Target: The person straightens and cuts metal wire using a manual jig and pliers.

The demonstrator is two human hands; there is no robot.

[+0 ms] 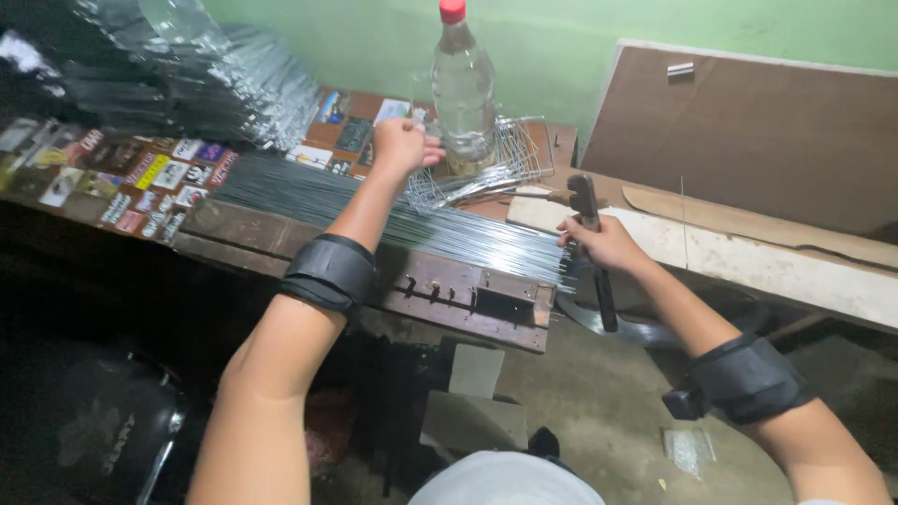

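My left hand [404, 145] reaches over a long bundle of thin steel wires [374, 213] lying across the workbench, and its fingers pinch the edge of a bent wire grid [505, 168]. My right hand [608, 245] grips the dark handle of a lever tool [593, 252] at the right end of the wire bundle. Both forearms wear black bands. A dark metal jig with pegs [468, 297] is fixed to the bench's front edge between my arms.
A clear plastic bottle with a red cap [463, 89] stands behind the grid. Stacked finished wire racks [206, 79] fill the back left. Stickers cover the bench top [159, 178]. A brown board [748, 140] leans on the green wall; a plank [748, 257] runs right.
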